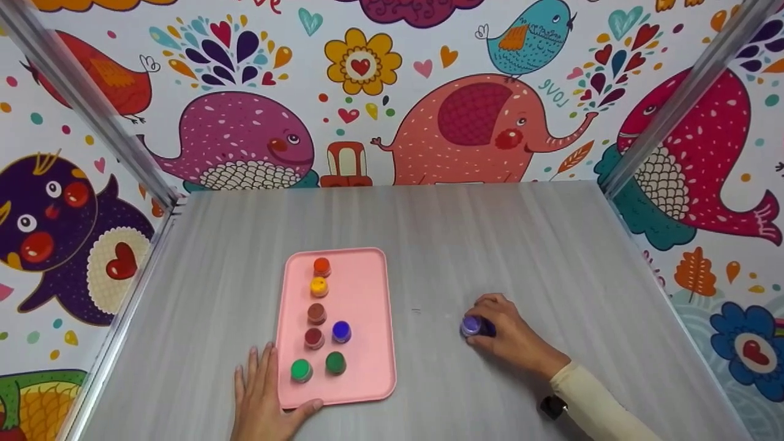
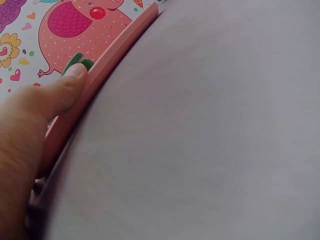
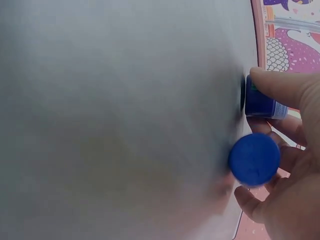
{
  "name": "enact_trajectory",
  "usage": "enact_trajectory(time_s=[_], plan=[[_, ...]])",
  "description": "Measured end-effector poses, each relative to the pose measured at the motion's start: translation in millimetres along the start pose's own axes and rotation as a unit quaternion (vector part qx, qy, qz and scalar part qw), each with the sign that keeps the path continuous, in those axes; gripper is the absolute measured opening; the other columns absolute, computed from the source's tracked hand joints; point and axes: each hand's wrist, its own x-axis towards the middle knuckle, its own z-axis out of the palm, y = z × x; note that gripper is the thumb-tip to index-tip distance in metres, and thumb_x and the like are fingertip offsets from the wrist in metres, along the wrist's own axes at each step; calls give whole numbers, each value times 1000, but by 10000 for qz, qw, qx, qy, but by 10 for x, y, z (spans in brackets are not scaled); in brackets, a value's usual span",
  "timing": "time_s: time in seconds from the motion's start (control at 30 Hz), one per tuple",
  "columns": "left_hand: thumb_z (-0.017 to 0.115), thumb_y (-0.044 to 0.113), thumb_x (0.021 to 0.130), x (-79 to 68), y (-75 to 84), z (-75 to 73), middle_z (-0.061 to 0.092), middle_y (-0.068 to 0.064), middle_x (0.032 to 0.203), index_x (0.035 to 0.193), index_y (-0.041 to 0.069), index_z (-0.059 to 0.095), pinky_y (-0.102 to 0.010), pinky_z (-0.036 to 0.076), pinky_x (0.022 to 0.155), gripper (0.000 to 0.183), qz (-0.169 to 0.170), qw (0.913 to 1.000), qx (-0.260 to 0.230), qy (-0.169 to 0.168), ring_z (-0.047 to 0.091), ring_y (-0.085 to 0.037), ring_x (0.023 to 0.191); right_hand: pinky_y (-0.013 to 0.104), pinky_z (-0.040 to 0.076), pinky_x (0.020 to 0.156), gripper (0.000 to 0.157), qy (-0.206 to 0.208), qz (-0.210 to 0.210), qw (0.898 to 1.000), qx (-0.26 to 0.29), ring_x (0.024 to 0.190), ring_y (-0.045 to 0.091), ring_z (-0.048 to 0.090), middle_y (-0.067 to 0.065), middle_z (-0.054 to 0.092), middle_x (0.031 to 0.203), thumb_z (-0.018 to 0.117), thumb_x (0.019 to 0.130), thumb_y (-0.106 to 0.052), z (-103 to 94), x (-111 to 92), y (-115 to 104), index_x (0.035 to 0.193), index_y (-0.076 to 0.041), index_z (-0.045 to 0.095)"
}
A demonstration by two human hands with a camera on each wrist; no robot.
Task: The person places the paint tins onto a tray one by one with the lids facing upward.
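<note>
My right hand (image 1: 505, 334) pinches a small dark blue paint pot (image 3: 260, 102) between thumb and fingers; it stands upright at the tabletop, its pale purple lid (image 1: 471, 325) on top. A second pot lies on its side under the curved fingers, its round blue lid (image 3: 255, 159) facing the wrist. My left hand (image 1: 266, 398) rests at the near left corner of the pink tray (image 1: 367, 275), fingers straight along its side. The thumb (image 2: 67, 90) lies over the rim, near a green lid (image 2: 77, 62).
On the tray stand several small pots with lids: orange (image 1: 321, 266), yellow (image 1: 318, 286), brown (image 1: 316, 313), dark red (image 1: 313, 337), blue (image 1: 341, 331), light green (image 1: 301, 370) and dark green (image 1: 335, 362). Metal posts and patterned walls bound the grey table (image 1: 490, 239).
</note>
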Motion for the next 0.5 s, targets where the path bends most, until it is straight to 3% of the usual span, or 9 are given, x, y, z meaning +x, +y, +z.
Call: enact_trajectory(time_s=[0.5], plan=[[72, 92, 77, -23, -19, 11, 10, -30, 181, 174, -2, 11, -61, -31, 123, 148, 202, 9996, -96, 147, -5, -55, 166, 63, 43, 108, 40, 267, -284, 9990, -238, 124, 30, 59, 3, 76, 115, 98, 82, -7, 234, 323, -168, 115, -9, 76]])
